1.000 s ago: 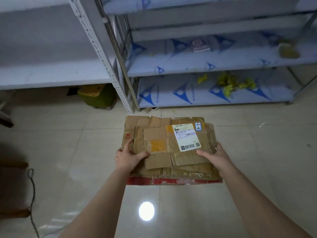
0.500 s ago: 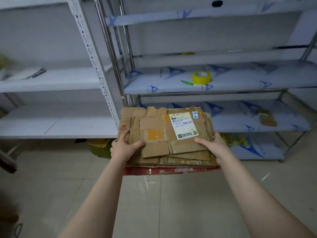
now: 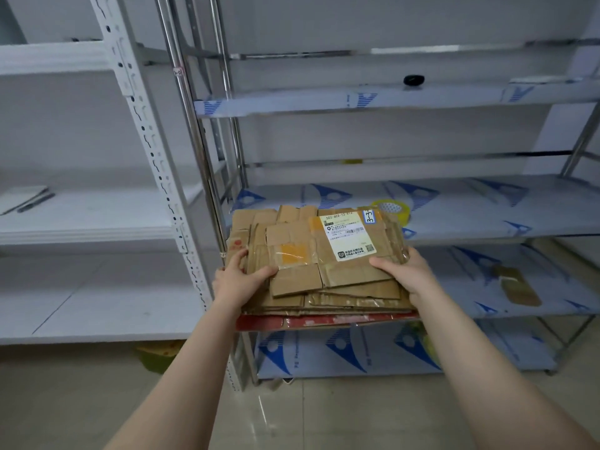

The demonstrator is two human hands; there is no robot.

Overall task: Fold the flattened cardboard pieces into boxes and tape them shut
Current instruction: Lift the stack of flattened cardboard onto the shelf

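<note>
Left hand (image 3: 240, 280), right hand (image 3: 407, 274) on cardboard stack (image 3: 292, 233) with "3-3" sticker (image 3: 370, 217)

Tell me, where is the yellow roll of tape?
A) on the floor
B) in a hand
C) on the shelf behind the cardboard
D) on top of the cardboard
C: the roll of tape sits on the metal shelf, just behind the stack of cardboard that the left hand and the right hand hold.

White slotted shelving (image 3: 81, 222) left; steel rack (image 3: 357, 100) right, shelves film-covered; glossy tile floor (image 3: 324, 417); pale wall (image 3: 357, 24), perhaps grey.
</note>
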